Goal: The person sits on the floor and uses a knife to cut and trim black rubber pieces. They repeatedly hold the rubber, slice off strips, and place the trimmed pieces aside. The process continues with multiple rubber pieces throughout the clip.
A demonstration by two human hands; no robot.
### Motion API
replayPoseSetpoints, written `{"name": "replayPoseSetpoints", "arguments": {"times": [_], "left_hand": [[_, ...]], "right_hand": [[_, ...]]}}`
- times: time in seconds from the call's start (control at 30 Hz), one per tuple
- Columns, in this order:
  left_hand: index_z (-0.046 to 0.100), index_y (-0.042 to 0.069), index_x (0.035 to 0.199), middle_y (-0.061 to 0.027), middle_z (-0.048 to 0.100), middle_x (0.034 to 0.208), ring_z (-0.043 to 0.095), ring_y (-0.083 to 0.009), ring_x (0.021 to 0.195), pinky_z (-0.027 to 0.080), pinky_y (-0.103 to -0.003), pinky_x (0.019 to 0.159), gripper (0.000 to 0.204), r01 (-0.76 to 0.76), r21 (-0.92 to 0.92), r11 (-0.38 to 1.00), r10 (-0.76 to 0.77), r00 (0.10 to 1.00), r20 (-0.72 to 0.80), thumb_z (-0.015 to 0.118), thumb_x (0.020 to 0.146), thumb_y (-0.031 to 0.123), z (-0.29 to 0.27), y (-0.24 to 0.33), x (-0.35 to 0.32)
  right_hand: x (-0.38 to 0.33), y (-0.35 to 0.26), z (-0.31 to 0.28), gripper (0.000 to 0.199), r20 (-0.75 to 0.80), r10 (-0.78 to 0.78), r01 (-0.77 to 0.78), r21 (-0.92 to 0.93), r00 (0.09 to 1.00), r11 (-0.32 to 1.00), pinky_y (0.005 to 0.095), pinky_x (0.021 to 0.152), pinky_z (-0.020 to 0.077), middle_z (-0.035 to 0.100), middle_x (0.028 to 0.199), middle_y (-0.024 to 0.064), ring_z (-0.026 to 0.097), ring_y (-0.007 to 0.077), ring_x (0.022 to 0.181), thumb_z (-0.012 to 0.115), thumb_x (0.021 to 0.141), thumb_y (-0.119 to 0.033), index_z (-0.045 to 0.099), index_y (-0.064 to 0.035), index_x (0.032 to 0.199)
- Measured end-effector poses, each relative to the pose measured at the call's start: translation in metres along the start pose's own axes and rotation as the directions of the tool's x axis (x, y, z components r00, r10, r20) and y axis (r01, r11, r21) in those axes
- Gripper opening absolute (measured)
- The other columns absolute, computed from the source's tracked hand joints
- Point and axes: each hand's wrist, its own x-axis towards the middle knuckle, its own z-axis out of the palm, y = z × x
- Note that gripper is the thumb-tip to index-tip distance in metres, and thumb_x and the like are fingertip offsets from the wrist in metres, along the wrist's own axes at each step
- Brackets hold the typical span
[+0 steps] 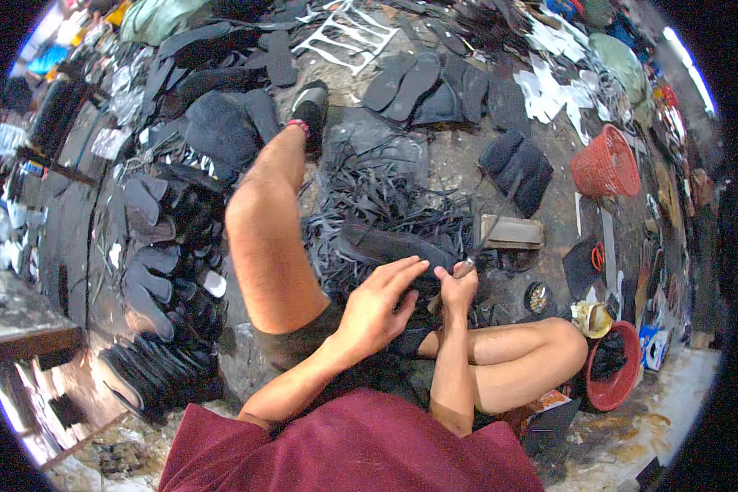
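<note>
A black shoe sole [398, 246] lies across a heap of dark cut strips [365, 193] between my legs. My left hand [377, 307] is open, its fingers stretched out by the sole's near edge; I cannot tell whether they touch it. At the sole's right end my right hand [457, 293] is closed round a small tool [465, 267]. Only the tool's brownish-grey end shows above the fist, so its kind is hidden. My right thumb lies against the edge of the sole.
Stacked dark soles [152, 369] stand at the left, with more black soles [406, 86] at the far side. A whetstone-like block [512, 233], a round tin [538, 297], orange-handled scissors [598, 257], a red basket [605, 164] and a red bucket [634, 373] are at the right.
</note>
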Motion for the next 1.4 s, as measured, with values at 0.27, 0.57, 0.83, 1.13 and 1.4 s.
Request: {"name": "replayPoseSetpoints", "arguments": {"times": [0.27,0.57,0.83,1.13,1.4], "left_hand": [[0.058,0.007,0.132,-0.0150,0.066,0.124,0.064,-0.0335,0.114,0.051,-0.042,0.098,0.065,-0.077,0.131,0.988,0.113,0.950,-0.293,0.070,0.070,-0.007,0.021,-0.020,0.037],[0.056,0.024,0.135,-0.0121,0.064,0.126,0.066,-0.0340,0.103,0.056,-0.040,0.083,0.058,0.026,0.160,0.987,-0.005,0.991,-0.133,0.069,0.081,0.006,-0.031,0.000,0.057],[0.054,0.018,0.137,-0.0138,0.054,0.140,0.060,-0.0311,0.119,0.050,-0.038,0.098,0.068,0.064,0.240,0.969,-0.067,0.998,0.004,0.082,0.075,0.023,-0.052,-0.030,0.040],[0.061,0.007,0.113,-0.0072,0.070,0.106,0.068,-0.0199,0.098,0.056,-0.036,0.083,0.019,-0.398,-0.668,0.629,-0.382,0.590,-0.711,0.058,0.099,0.018,-0.144,0.025,0.047],[0.065,0.004,0.114,-0.0045,0.070,0.102,0.067,-0.0161,0.091,0.053,-0.033,0.084,0.031,0.494,-0.834,0.245,-0.662,0.714,0.228,0.070,0.091,0.024,-0.151,0.034,0.031]], "right_hand": [[-0.063,-0.126,-0.061,0.027,0.251,-0.188,0.032,0.517,0.949,0.855,0.0303,0.058,0.0580,0.066,0.082,0.0095,0.068,0.0178,0.063,0.074,0.085,-0.001,0.048,-0.0082,0.085],[-0.081,-0.176,-0.075,0.029,-0.055,-0.184,0.163,0.747,0.981,0.645,0.0338,0.060,0.0592,0.065,0.081,0.0090,0.068,0.0207,0.065,0.070,0.085,0.001,0.044,-0.0118,0.085],[-0.020,-0.139,-0.078,0.020,-0.159,-0.069,0.158,0.653,0.985,0.741,0.0325,0.066,0.0589,0.068,0.090,0.0079,0.070,0.0190,0.073,0.072,0.087,-0.005,0.052,-0.0104,0.087],[-0.056,-0.093,-0.069,0.025,0.268,-0.135,0.179,-0.147,0.954,0.973,0.0253,0.069,0.0470,0.068,0.097,0.0059,0.057,0.0111,0.076,0.073,0.090,-0.015,0.056,-0.0010,0.101],[-0.088,-0.085,-0.101,0.037,0.427,-0.617,0.635,0.121,0.661,0.763,0.0278,0.070,0.0445,0.058,0.090,0.0057,0.052,0.0149,0.079,0.052,0.100,-0.014,0.054,-0.0026,0.134]]}}
